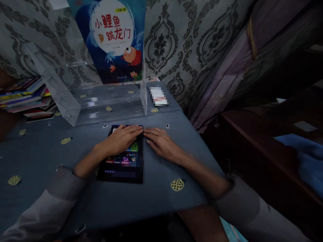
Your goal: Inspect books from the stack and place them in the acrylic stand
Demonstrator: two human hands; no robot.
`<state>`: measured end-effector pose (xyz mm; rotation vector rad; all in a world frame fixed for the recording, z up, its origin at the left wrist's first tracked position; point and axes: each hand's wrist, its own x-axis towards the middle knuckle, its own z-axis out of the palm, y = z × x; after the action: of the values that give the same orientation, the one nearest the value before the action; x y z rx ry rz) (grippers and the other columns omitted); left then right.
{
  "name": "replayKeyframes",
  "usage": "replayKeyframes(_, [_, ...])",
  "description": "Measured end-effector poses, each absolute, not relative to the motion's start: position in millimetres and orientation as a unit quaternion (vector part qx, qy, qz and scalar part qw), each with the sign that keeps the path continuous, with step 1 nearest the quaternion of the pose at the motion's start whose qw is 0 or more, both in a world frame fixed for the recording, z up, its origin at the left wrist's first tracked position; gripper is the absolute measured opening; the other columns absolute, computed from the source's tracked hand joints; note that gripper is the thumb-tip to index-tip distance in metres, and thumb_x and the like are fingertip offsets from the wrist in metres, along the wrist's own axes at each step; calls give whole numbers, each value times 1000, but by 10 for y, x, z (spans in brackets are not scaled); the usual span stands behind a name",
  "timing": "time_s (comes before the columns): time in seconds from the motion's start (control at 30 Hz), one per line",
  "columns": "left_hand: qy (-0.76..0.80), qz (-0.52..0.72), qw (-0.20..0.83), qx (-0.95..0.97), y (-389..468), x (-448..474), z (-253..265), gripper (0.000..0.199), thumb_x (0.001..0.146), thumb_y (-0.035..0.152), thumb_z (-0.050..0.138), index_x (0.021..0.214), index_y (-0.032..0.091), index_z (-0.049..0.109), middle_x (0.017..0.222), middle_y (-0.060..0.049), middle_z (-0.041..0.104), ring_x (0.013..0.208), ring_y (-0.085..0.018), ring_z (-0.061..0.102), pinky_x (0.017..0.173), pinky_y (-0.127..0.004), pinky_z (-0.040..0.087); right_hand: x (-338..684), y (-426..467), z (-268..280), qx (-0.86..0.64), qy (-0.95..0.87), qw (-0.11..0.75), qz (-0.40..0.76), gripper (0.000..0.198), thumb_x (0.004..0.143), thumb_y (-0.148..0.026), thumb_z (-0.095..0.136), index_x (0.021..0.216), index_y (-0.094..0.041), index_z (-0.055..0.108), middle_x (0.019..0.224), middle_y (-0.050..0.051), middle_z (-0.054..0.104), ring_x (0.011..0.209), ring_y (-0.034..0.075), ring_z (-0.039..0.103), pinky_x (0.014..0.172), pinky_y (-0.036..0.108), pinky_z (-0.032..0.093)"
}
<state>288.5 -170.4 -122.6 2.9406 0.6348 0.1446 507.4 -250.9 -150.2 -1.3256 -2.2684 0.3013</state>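
Observation:
A thin, dark rectangular thing (120, 175) with rows of small coloured pictures lies flat on the table; whether it is a book or a tablet I cannot tell. My left hand (122, 139) rests palm down across its upper part, fingers stretched toward the top right corner and hiding much of the surface. My right hand (162, 144) lies just right of that corner, fingers extended, the fingertips close to those of my left hand. Both hands are open, and neither grips anything visible. Beyond them stands a clear plastic stand (70, 110).
A blue picture book (112, 69) stands upright behind the stand. Stacked books (30, 96) lie at the left. A blurred white card (159, 96) lies right of the stand. The patterned tablecloth (40, 158) ends at a right edge near a curtain (223, 81).

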Motion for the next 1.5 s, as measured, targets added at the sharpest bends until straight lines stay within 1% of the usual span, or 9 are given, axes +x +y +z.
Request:
replayKeyframes(0.13, [223,63,81,969,-1630,2932,-1250,43,106,25,32,146,23,48,150,-11,52,137,-24,50,104,-45,39,5078,-2495,-1525,-487,-821,272,119,38,99,-21,43,132,-17,61,124,14,68,119,29,60,103,56,48])
replayKeyframes(0.23, [220,79,93,968,-1607,2940,-1270,42,106,26,33,144,21,50,149,-12,53,136,-24,51,101,-44,40,5070,-2511,-1516,-476,-830,265,121,39,98,-21,46,135,-18,59,131,14,65,124,29,58,105,55,46])
replayKeyframes(0.37, [216,104,93,966,-1595,2935,-1323,41,105,25,34,141,21,53,146,-12,56,135,-24,52,99,-42,41,5047,-2537,-1497,-482,-834,237,126,42,99,-23,45,138,-14,56,141,18,57,133,31,50,109,58,42])
replayKeyframes(0.6, [212,138,108,961,-1575,2924,-1389,42,103,20,36,141,23,53,145,-10,58,134,-22,53,101,-41,41,4995,-2521,-1488,-507,-822,231,114,44,100,-24,44,142,-15,52,141,17,57,132,31,50,106,55,45])
replayKeyframes(0.8, [211,157,103,959,-1563,2926,-1437,41,103,20,37,140,22,55,143,-11,60,135,-22,52,101,-41,41,4975,-2511,-1549,-514,-823,221,100,45,101,-26,43,142,-12,51,142,19,56,134,32,47,107,56,44])
replayKeyframes(1.0, [201,140,105,964,-1593,2901,-1401,42,102,18,37,139,21,56,143,-11,60,137,-23,50,101,-42,39,4951,-2561,-1579,-505,-827,229,92,44,102,-28,43,142,-15,53,141,18,57,133,31,50,108,55,44])
replayKeyframes(1.1, [194,137,110,965,-1629,2883,-1373,43,101,16,36,139,22,56,142,-10,60,136,-23,50,101,-43,38,4924,-2633,-1573,-505,-826,233,89,44,102,-28,42,142,-14,53,140,18,58,133,31,51,108,54,44])
replayKeyframes(1.33, [166,133,111,971,-1756,2845,-1353,44,100,13,37,138,21,57,140,-9,63,134,-22,52,99,-40,39,4870,-2840,-1595,-502,-829,234,83,44,100,-28,44,142,-13,53,140,19,59,132,31,52,106,56,46])
replayKeyframes(1.5, [147,123,100,976,-1899,2783,-1337,41,101,14,38,138,17,55,142,-10,61,135,-21,52,99,-38,40,4831,-3004,-1601,-497,-827,248,88,44,101,-29,45,141,-14,53,139,18,60,132,31,53,106,55,47])
